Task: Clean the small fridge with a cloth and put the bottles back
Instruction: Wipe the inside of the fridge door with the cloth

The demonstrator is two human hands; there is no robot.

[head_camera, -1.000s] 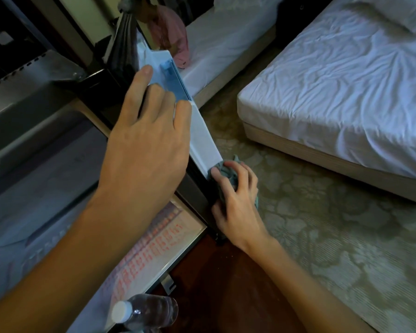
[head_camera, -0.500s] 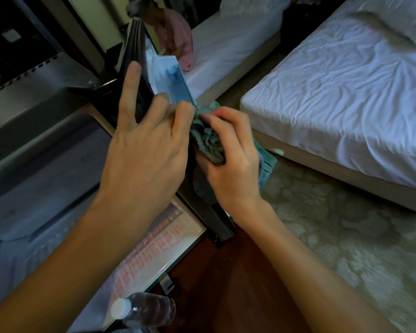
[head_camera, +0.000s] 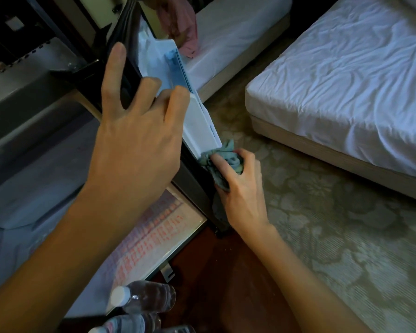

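The small fridge's door (head_camera: 203, 126) stands open, seen from above, white inside with a pale blue shelf rail. My left hand (head_camera: 135, 131) rests on the door's top edge, index finger on the dark outer face and the other fingertips on the white inner side. My right hand (head_camera: 238, 186) grips a crumpled teal cloth (head_camera: 228, 159) against the lower near corner of the door's white lining. Water bottles (head_camera: 142, 296) with white caps lie at the bottom edge of view. The fridge's open interior (head_camera: 34, 164) lies to the left, dim and grey.
A laminated sheet with red print (head_camera: 154, 236) lies under the door near the dark wooden floor (head_camera: 226, 284). Patterned carpet (head_camera: 334, 236) spreads to the right. Two beds with white sheets (head_camera: 346, 80) stand beyond; a pink garment (head_camera: 183, 27) hangs on the far one.
My right hand with the cloth has slid from the upper part of the door's inner side, next to my left fingers, down to its lower near corner. My left hand stays on the door.
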